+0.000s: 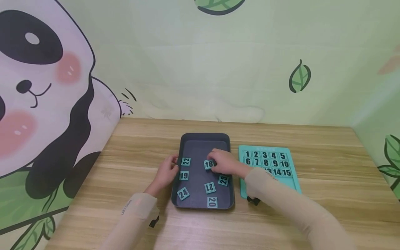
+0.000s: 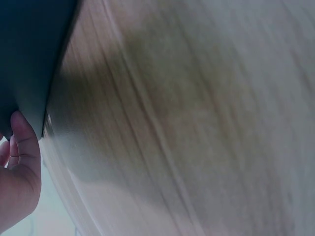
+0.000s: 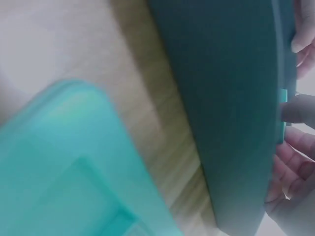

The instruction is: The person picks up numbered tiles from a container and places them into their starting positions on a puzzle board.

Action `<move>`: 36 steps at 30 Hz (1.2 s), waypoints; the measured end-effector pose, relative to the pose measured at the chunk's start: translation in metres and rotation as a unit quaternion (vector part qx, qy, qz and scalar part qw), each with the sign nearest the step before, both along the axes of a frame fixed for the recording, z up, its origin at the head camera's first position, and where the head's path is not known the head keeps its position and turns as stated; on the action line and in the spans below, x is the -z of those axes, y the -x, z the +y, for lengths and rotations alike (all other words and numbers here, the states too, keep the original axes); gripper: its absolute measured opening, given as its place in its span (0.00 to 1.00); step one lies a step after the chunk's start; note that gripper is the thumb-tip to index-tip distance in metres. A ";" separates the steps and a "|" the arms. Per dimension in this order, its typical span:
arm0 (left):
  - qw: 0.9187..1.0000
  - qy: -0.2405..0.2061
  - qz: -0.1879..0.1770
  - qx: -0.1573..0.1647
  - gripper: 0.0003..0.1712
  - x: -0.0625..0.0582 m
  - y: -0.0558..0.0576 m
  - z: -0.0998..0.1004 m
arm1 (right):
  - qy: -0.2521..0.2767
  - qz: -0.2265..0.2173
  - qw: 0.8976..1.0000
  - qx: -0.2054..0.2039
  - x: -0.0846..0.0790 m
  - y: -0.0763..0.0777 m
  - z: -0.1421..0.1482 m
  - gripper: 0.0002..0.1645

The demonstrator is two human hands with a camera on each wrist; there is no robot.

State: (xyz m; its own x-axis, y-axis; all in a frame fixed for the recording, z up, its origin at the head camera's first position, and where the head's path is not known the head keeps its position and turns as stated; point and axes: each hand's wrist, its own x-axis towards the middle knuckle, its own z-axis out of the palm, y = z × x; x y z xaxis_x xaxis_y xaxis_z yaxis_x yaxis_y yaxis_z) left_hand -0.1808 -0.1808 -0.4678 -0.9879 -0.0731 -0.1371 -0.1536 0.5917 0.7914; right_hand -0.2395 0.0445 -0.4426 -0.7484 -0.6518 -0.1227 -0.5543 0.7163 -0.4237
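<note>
Presently: tile 18 (image 1: 208, 164), one, inside the dark tray (image 1: 204, 146), right of its middle line; pinched between thumb and fingers of the right hand (image 1: 225, 161). Step in hand, by judgement: picking this tile out. Next move probably calls for a lift over the tray's right rim with the pinch kept.
Remaining tiles, six: 22 (image 1: 185, 161) and 19 (image 1: 184, 175) by the left rim; 24 (image 1: 183, 193), skewed, near left corner; 20 (image 1: 212, 202), near edge; 21 (image 1: 210, 188) beyond it; 23 (image 1: 223, 180), right rim.
Left hand (image 1: 165, 173): fingers bent at the left rim; gripping or merely touching, cannot tell.
Number board (image 1: 289, 181): right of tray, partly under a sleeve; near right corner unfilled.
Table (image 1: 328, 173): wood-grained, bearing both.
</note>
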 end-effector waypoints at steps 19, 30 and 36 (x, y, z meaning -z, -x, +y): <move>1.000 -0.001 -0.015 0.001 0.25 0.000 0.000 -0.002 | 0.059 0.007 0.997 0.041 -0.023 -0.028 0.105 0.18; 1.000 0.007 0.005 0.005 0.25 0.001 0.001 -0.001 | 0.071 0.021 0.993 0.096 0.003 -0.035 0.167 0.18; 1.000 0.003 0.004 0.006 0.25 0.001 0.001 0.000 | 0.065 0.029 0.992 0.100 0.011 -0.041 0.182 0.18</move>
